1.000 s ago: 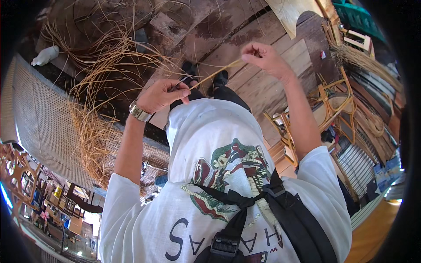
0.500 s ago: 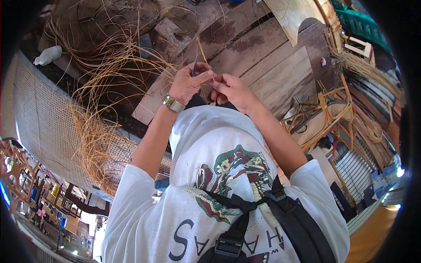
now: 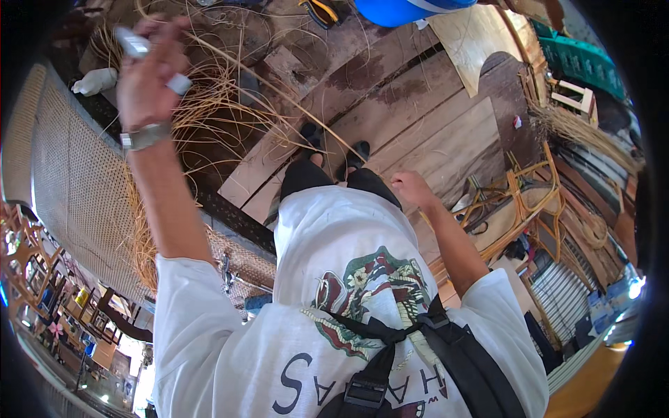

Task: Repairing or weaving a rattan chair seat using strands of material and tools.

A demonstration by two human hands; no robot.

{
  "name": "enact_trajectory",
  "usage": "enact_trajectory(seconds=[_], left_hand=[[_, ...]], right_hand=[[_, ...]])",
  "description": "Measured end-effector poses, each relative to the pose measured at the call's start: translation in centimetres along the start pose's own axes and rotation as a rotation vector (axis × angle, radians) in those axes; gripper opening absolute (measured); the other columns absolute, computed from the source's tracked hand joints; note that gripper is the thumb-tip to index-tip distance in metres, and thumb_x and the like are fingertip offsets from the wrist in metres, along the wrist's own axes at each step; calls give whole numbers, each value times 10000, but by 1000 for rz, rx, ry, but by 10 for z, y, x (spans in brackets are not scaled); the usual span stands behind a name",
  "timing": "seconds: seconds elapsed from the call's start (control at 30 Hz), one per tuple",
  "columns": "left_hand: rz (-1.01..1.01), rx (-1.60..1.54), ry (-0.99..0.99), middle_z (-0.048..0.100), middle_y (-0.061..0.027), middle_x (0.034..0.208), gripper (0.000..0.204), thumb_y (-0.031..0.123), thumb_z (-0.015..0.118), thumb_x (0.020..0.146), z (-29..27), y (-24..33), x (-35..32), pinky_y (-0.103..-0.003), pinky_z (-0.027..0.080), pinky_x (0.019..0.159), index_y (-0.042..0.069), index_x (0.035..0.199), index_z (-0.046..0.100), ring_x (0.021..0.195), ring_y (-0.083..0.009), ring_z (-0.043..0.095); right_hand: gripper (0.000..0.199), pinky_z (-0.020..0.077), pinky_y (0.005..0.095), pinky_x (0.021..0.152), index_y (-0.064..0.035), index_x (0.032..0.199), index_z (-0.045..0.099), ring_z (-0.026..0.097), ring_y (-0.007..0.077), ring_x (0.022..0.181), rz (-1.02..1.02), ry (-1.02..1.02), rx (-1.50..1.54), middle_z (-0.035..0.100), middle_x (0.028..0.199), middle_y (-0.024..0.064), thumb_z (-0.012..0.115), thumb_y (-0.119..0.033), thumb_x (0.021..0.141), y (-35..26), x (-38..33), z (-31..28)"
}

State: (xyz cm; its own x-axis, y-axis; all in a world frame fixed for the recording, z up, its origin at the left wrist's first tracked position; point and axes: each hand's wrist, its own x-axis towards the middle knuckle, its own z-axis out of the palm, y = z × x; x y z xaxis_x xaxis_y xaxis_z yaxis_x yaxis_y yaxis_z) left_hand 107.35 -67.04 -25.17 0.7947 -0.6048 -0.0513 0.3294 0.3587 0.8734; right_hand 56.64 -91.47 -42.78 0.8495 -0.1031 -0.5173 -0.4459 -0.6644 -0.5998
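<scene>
A: Near right, the right hand (image 3: 411,188) hangs loosely curled by the hip; whether it pinches the cane strand (image 3: 279,90), I cannot tell.

B: Far left, the left hand (image 3: 150,66) is raised, clenched round a small grey tool (image 3: 136,45), the strand running from it over the wooden planks (image 3: 418,125).

A: Furthest off, a blue round container (image 3: 401,10) and a green crate (image 3: 582,63) at right.

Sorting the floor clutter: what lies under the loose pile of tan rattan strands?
Under the loose pile of tan rattan strands show worn wooden floor planks and dark ground; the thick tangle hides the rest.
</scene>
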Motion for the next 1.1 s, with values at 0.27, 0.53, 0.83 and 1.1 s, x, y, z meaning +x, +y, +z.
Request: enact_trajectory(seconds=[0.27,0.53,0.83,1.1], left_hand=[[182,1378,671,717,-89,953,746,563,808,723,-140,13,41,-378,518,786,-9,1172,644,827,-221,651],[-596,514,326,670,8,749,366,405,661,935,15,-151,-103,-201,316,465,51,991,733,512,-27,415],[-568,83,414,604,43,732,184,211,649,962,38,-203,-129,-199,341,481,40,1015,693,551,-26,467],[-488,185,568,590,32,728,200,200,601,969,20,-191,-134,-226,376,515,16,985,678,595,-48,490]], right_hand=[[187,474,367,641,-38,948,648,608,240,667,-122,240,401,626,746,115,610,-221,940,-161,152,-57],[106,431,247,601,-18,932,634,518,59,664,39,11,739,587,743,-24,609,-118,955,-191,187,-73],[138,501,250,708,-14,1035,637,595,69,765,50,35,621,651,837,0,608,-123,956,-182,179,-43],[219,512,329,671,-31,1016,643,649,168,741,-145,365,285,678,800,85,630,-241,952,-190,287,-139]])
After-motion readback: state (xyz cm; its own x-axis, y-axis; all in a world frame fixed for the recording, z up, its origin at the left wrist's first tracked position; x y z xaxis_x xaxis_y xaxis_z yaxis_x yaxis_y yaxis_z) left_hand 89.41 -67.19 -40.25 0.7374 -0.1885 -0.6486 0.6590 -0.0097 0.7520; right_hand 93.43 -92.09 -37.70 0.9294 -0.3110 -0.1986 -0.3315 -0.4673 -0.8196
